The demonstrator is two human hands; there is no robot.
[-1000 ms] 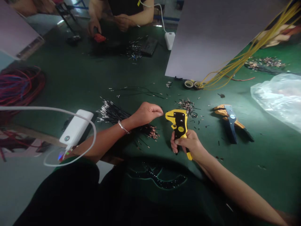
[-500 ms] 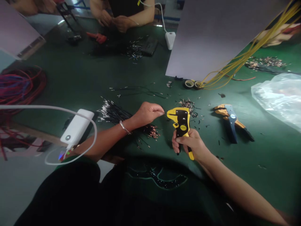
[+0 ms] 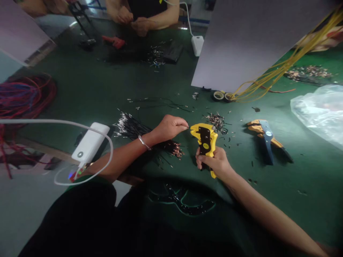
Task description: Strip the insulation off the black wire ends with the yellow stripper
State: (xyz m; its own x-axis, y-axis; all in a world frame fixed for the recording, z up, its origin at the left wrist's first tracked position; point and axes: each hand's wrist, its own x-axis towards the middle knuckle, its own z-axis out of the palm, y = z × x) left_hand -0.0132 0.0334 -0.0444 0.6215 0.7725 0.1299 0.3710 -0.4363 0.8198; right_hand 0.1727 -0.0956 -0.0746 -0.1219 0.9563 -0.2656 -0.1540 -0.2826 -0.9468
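Observation:
My right hand (image 3: 213,162) is wrapped round the handles of a yellow and black wire stripper (image 3: 205,139), held upright with its jaws towards the left. Close to those jaws, my left hand (image 3: 171,127) is closed in a pinch between thumb and forefinger. What lies in the pinch is too small to make out. Under my left wrist lies a bundle of black wires (image 3: 134,125), silvery tips at its left end and bare copper (image 3: 177,150) at its right. Behind the stripper is a small heap of cut insulation bits (image 3: 216,122).
A second stripper, blue and orange (image 3: 268,137), lies on the right, near a clear plastic bag (image 3: 318,110). Tape rolls (image 3: 218,95) sit by a grey panel (image 3: 227,50) with yellow wires (image 3: 278,71). Left are a white power bank (image 3: 91,142) and red-blue wire coils (image 3: 24,94). A co-worker's hands (image 3: 139,25) are opposite.
The stripper's handles have come closer together in my right hand, and its head has tilted slightly. My left hand keeps its pinch by the jaws. The whole view has shifted a little.

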